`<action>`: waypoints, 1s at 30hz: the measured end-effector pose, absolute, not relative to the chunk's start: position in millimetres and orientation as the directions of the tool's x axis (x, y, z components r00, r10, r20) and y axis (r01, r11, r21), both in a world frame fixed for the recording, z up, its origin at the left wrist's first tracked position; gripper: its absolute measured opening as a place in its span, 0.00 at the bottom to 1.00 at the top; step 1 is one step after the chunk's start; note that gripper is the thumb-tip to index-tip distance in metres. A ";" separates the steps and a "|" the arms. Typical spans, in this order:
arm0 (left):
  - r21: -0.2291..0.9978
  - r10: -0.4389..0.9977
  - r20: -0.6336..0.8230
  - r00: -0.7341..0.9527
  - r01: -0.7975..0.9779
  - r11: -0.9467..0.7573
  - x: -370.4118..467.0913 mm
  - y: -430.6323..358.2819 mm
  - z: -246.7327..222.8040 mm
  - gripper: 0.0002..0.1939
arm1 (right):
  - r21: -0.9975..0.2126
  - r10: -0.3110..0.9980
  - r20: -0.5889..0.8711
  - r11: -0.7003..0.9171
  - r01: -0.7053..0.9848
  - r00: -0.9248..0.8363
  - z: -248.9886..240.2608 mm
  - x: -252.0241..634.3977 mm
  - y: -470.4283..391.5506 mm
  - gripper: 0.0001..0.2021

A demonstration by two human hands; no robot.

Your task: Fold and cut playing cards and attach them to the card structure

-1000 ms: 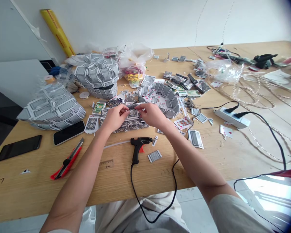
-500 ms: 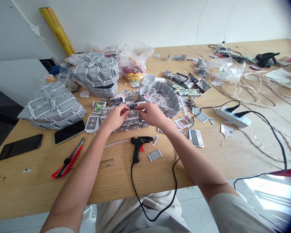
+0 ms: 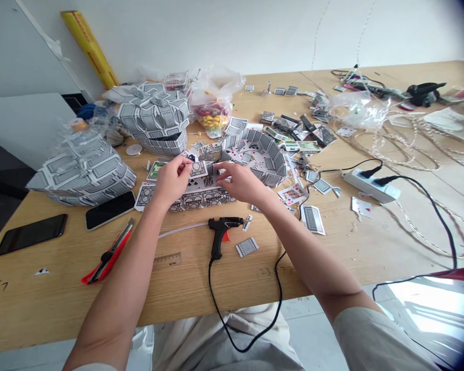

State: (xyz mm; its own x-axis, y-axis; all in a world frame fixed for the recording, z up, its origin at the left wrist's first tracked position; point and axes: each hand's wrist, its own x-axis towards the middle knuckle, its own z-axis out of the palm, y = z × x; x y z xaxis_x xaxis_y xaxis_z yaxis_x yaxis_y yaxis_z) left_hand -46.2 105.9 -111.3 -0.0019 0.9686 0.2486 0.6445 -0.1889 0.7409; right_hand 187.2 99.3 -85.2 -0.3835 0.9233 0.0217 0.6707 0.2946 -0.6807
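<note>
My left hand [image 3: 172, 178] pinches a patterned playing card [image 3: 198, 169] over a low box folded from playing cards [image 3: 201, 200]. Card faces show on the inside of the box, whose front wall is patterned in black and white. At the box's right end hovers my right hand [image 3: 235, 180], its fingers apart and curled a little; I see nothing in them. Nearer to me lies a black glue gun [image 3: 220, 232] with an orange trigger, a grey-backed card [image 3: 247, 247] beside it.
A red box cutter [image 3: 107, 256] and two phones [image 3: 33, 234] lie to the left. Behind stand card-built lidded boxes [image 3: 154, 116] and an open card tray [image 3: 276, 167]. Loose cards and scraps spread around. A white power strip [image 3: 371, 186] is on the right, and the glue gun's cord loops over the table edge.
My left hand has moved left and slightly up with the card, uncovering the box's inside. My right hand stays near the box's right end, its fingers now apart.
</note>
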 end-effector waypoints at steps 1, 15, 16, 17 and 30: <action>0.741 0.959 0.281 -0.036 0.643 -0.193 -49.5 107.1 -111.0 0.08 | -0.674 0.922 0.013 0.295 0.677 -0.388 -84.9 186.5 98.7 0.25; 0.738 0.944 0.315 -0.095 0.651 -0.180 -51.8 101.3 -99.6 0.10 | -0.643 0.963 0.109 0.258 0.721 -0.248 -72.9 209.0 107.5 0.07; 0.734 0.952 0.296 -0.082 0.657 -0.172 -50.9 101.1 -100.0 0.09 | -0.601 0.957 0.065 0.265 0.754 -0.284 -73.8 208.6 106.8 0.06; 0.732 0.958 0.279 -0.073 0.661 -0.163 -50.3 100.9 -100.3 0.09 | -0.562 0.952 0.030 0.269 0.782 -0.305 -74.8 207.8 106.0 0.06; 0.621 0.884 -0.146 0.444 0.737 -0.268 -35.5 79.1 -75.9 0.12 | -0.460 0.963 0.011 0.245 0.854 -0.270 -52.5 207.4 93.0 0.12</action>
